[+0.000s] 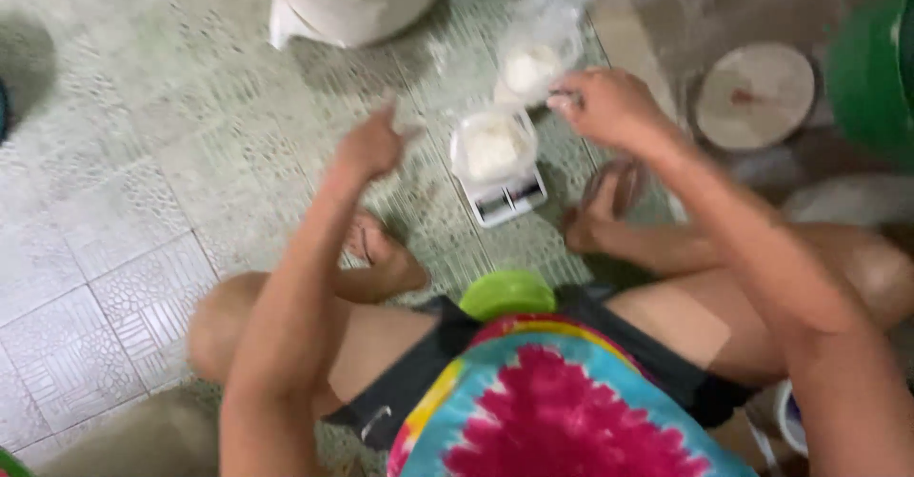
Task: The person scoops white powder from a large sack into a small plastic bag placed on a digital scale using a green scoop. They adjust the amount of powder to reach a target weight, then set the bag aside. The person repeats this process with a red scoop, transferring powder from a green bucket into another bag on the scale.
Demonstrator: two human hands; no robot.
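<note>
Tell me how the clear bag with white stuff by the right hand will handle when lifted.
The clear bag looks thin and crumpled, so it would likely sag around its white filling. The film may be slippery. The right hand pinches it at one edge, so it might swing.

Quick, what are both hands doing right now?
Left hand: raised over the tiled floor, fingers loosely open, holding nothing.
Right hand: fingers pinched shut on the clear plastic bag of white stuff, behind the small white scale.
</note>
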